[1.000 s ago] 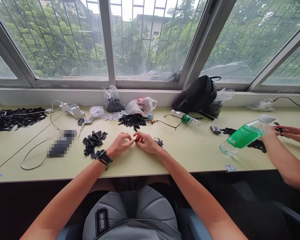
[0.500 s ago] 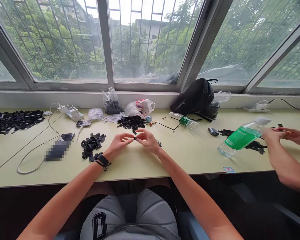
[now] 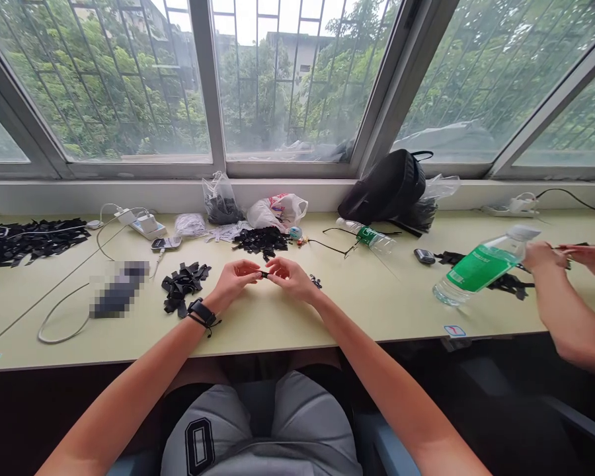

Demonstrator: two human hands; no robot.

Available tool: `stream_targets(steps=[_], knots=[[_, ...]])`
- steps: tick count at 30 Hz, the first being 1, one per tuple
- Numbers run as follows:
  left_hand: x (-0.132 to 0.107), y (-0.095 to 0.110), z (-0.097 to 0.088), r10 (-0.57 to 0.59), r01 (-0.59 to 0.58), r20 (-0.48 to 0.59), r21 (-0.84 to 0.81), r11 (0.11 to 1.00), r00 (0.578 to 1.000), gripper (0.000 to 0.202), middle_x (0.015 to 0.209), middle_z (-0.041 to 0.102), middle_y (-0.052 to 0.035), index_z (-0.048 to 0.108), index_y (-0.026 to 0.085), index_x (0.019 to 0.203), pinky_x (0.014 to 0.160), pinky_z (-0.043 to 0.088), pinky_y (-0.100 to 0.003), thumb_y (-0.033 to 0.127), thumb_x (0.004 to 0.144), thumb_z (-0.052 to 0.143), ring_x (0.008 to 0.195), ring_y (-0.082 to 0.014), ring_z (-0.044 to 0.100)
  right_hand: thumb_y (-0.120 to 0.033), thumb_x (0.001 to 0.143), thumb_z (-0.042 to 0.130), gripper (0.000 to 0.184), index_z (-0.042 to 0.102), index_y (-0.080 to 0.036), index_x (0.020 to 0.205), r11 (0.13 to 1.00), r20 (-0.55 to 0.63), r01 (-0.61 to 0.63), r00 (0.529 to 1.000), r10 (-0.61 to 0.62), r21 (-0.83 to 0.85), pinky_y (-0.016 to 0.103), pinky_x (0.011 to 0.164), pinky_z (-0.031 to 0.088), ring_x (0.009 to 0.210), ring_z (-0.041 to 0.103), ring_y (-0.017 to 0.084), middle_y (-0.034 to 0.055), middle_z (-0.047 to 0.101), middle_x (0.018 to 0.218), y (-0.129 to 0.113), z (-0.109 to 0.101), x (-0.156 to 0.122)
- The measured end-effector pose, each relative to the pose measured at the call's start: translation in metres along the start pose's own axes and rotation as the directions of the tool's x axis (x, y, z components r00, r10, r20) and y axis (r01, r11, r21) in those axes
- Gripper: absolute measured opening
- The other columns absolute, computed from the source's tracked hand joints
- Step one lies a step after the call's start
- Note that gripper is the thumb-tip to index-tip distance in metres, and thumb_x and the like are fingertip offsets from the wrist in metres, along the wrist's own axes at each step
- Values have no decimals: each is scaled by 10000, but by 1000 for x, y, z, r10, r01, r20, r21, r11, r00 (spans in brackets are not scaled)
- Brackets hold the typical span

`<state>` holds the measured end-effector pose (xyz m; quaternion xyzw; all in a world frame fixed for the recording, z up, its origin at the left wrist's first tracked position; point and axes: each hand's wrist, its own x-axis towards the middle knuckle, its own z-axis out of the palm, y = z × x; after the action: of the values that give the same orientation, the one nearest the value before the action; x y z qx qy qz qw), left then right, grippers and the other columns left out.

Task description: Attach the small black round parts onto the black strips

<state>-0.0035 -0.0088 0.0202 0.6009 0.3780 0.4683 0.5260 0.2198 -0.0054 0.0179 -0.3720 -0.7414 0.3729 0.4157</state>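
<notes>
Between my two hands a small black strip (image 3: 264,274) is stretched level, just above the table. My left hand (image 3: 235,281) pinches its left end, and my right hand (image 3: 290,279) pinches the right end. To the left of my left hand lies a loose heap of black strips (image 3: 183,285). Beyond my fingers is a denser pile of black pieces (image 3: 262,242). Some tiny dark parts (image 3: 316,281) sit just right of my right hand; they are too small to name.
A green-labelled water bottle (image 3: 480,268) stands tilted at the right, near a co-worker's hands (image 3: 543,254). A second bottle (image 3: 367,236) lies at the back, before a black bag (image 3: 387,188). On the left are a charging cable (image 3: 54,340) and a power strip (image 3: 149,228).
The black strip now lies level between my fingertips, where before a piece stuck up past them. My hands have barely shifted. The co-worker's hands have moved slightly.
</notes>
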Motion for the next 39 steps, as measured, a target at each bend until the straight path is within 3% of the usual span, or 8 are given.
stream_targets(steps=[3, 5, 9, 12, 18, 27, 31, 39], knots=[[0, -2, 0, -6, 7, -20, 55, 998, 1000, 341, 917, 783, -86, 744, 175, 968, 719, 573, -333, 422, 759, 852, 837, -232, 750, -306, 868, 665, 135, 653, -209, 962, 1000, -25, -1, 1000, 0, -6, 290, 645, 485, 712, 600, 166, 12, 663, 800, 2, -1, 0], [0, -5, 0, 27, -22, -22, 180, 983, 999, 282, 880, 778, -76, 753, 177, 939, 664, 542, -314, 398, 776, 815, 774, -215, 726, -249, 858, 622, 68, 660, -206, 896, 997, -30, 4, 1000, -7, -76, 287, 645, 466, 716, 596, 168, 12, 661, 790, 3, -1, -1], [0, -12, -1, 195, -182, 26, 498, 848, 980, 125, 840, 767, -42, 769, 192, 859, 688, 501, -312, 296, 810, 720, 728, -179, 646, -139, 830, 579, 142, 682, -212, 895, 954, -29, 50, 998, -61, -296, 304, 667, 453, 723, 588, 175, 23, 694, 834, 4, 2, -4], [-1, -15, -1, 248, -247, 81, 590, 769, 965, 108, 832, 749, -31, 767, 196, 847, 678, 478, -300, 256, 832, 678, 685, -155, 580, -86, 812, 596, 198, 692, -218, 924, 901, -33, 135, 986, -163, -411, 341, 760, 486, 837, 611, 210, 47, 718, 915, 3, 2, -7], [-1, -18, -1, 284, -288, 107, 615, 734, 953, 94, 830, 714, -29, 746, 185, 842, 659, 458, -277, 216, 857, 658, 670, -136, 538, -56, 815, 647, 267, 761, -235, 978, 854, 103, 264, 964, -244, -449, 373, 907, 528, 990, 639, 234, 51, 760, 998, 1, 4, -10], [0, -16, 0, 323, -257, 12, 635, 728, 946, 98, 836, 730, -17, 742, 198, 896, 685, 474, -286, 248, 891, 657, 692, -149, 568, -89, 849, 665, 205, 799, -237, 894, 814, 126, 255, 967, -222, -522, 367, 928, 532, 968, 646, 233, 44, 785, 952, 0, 5, -10], [0, -16, -1, 324, -247, 10, 671, 700, 946, 86, 845, 739, -18, 741, 205, 890, 738, 482, -303, 237, 882, 661, 724, -161, 576, -101, 895, 621, 228, 795, -210, 994, 725, 68, 169, 984, -166, -668, 395, 1003, 482, 1053, 616, 252, 70, 784, 1076, 5, 3, 1], [-2, -16, 2, 259, -239, 75, 682, 691, 963, 102, 876, 731, -29, 735, 208, 883, 676, 469, -293, 199, 862, 635, 714, -163, 573, -202, 972, 559, 213, 755, -175, 1050, 493, 163, 112, 985, 60, -863, 389, 958, 447, 1145, 558, 301, 132, 737, 1134, 11, -5, 51]])
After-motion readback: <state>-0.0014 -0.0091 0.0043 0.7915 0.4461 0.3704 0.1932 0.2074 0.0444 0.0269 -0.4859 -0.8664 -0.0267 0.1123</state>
